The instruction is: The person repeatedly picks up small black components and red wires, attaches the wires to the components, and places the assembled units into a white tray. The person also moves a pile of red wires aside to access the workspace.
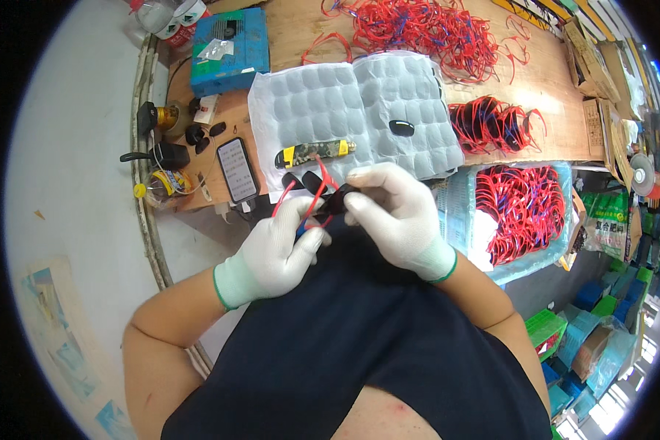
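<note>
Both hands wear white knit gloves with pale green cuffs and meet in front of my chest. My left hand (275, 253) is closed on a red glasses frame (325, 170) with thin red temples, some blue showing by the fingers. My right hand (397, 220) pinches a dark lens (338, 199) at the frame's right side; whether it is seated in the rim I cannot tell. Just beyond the left fingers are two more dark lens shapes (312, 181). A camouflage-and-yellow utility knife (315, 153) lies on the grey dimpled pad (323, 95), with a single dark lens (402, 128) farther right.
A phone (237, 170), loose dark pieces (196, 136) and a blue box (231, 45) stand left. Heaped red frames (425, 33) fill the back; a row of frames with dark lenses (495, 125) sits right. A plastic-lined crate (455, 213) of red frames stands beside my right hand.
</note>
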`<act>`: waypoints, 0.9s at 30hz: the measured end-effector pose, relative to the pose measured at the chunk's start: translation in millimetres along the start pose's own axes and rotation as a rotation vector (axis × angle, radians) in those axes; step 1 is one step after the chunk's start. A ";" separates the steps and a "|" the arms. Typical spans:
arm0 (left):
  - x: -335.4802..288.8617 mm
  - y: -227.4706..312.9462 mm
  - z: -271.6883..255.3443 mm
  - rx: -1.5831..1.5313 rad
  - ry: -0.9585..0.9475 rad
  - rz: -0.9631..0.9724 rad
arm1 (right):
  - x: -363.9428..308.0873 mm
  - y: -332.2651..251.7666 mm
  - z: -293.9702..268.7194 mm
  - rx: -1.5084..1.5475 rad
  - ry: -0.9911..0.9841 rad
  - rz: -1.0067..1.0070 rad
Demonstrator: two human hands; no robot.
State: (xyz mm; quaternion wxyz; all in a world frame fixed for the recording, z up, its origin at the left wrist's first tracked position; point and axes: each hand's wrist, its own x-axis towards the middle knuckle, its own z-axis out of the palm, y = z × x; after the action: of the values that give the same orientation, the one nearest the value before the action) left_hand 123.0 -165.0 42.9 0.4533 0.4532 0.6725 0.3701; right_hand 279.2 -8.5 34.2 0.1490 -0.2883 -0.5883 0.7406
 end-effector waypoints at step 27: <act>59.7 26.0 53.3 0.057 0.224 0.223 | 12.5 15.8 -85.5 0.595 -0.316 0.330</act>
State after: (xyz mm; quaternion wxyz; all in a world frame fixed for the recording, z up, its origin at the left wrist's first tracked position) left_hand 169.8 -95.7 33.4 0.3184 0.4937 0.6745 0.4472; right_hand 322.7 61.5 3.8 0.0124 -0.2054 -0.3090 0.9285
